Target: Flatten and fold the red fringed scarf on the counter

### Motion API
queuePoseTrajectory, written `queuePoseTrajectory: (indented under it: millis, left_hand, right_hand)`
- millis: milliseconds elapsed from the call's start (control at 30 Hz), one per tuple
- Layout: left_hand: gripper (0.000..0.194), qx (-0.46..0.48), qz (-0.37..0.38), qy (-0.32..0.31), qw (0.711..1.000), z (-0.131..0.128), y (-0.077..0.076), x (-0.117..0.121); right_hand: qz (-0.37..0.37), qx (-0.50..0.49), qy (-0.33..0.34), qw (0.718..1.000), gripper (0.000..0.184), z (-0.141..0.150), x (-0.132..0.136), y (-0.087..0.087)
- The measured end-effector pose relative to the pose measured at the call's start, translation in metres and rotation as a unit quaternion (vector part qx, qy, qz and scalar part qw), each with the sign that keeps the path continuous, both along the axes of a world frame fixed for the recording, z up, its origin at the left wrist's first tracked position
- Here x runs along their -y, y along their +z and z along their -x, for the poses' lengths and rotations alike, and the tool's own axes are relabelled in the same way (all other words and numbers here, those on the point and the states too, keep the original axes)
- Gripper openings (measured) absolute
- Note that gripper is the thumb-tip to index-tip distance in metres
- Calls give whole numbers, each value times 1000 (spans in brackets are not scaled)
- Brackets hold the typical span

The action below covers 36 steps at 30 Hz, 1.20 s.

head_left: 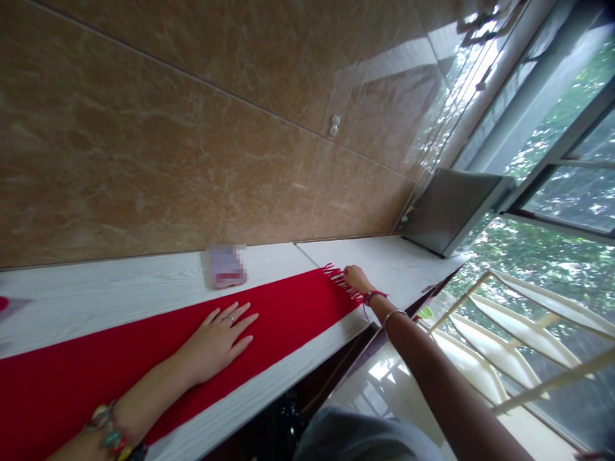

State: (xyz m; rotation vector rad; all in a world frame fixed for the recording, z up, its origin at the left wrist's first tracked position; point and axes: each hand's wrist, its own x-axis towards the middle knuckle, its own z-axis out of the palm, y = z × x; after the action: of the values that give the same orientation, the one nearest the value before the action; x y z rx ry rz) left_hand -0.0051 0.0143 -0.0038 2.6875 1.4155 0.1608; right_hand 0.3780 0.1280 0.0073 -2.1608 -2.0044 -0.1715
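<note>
A long red scarf [293, 306] with a fringe at its far right end lies spread along a white wood-grain counter [288, 365]. My left hand [218, 339] rests flat on the scarf, fingers spread, a ring on one finger. At the fringed end is my right hand [358, 279], its fingers curled closed at the tassels. Whether a strand is pinched in them is too small to make out. A phone [225, 266], partly blurred out, lies on the counter behind the scarf, near the wall.
Brown marbled tiles [192, 160] rise behind the counter. A grey metallic box [451, 211] stands at its far right end, by the window. A cream-coloured rack [509, 339] stands at the right, beyond the counter's front edge. A small red object [2, 303] shows at the left edge.
</note>
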Motion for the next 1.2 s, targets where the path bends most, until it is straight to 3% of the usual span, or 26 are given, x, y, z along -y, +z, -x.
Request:
queuePoseTrajectory:
  millis: [100, 200, 367, 467, 600, 733, 967, 1067, 1200]
  left_hand:
    - [46, 7, 8, 1, 1000, 0, 0, 0]
    - [45, 18, 12, 3, 1000, -1, 0, 0]
    - [46, 3, 18, 13, 1000, -1, 1, 3]
    - [52, -13, 10, 54, 998, 7, 2, 4]
    - [61, -43, 32, 149, 987, 32, 8, 0]
    - [63, -81, 81, 216, 970, 69, 18, -11]
    - [52, -93, 80, 245, 962, 130, 29, -15]
    - [41, -109, 72, 261, 956, 139, 36, -10]
    - [30, -128, 66, 256, 956, 133, 46, -5]
  right_hand:
    - [-38, -2, 11, 999, 22, -1, 0, 20]
    - [-67, -7, 77, 995, 24, 34, 1, 25]
    - [-61, -36, 257, 964, 28, 129, 12, -5]
    - [-61, -63, 303, 949, 31, 160, 17, -23]
    - [-62, -93, 307, 945, 30, 161, 16, -34]
    - [-60, -102, 307, 944, 25, 153, 13, -34]
    - [-55, -91, 302, 947, 26, 147, 12, -34]
    - [-50, -82, 284, 954, 30, 142, 7, -37]
    - [-59, -62, 255, 963, 30, 140, 9, -32]
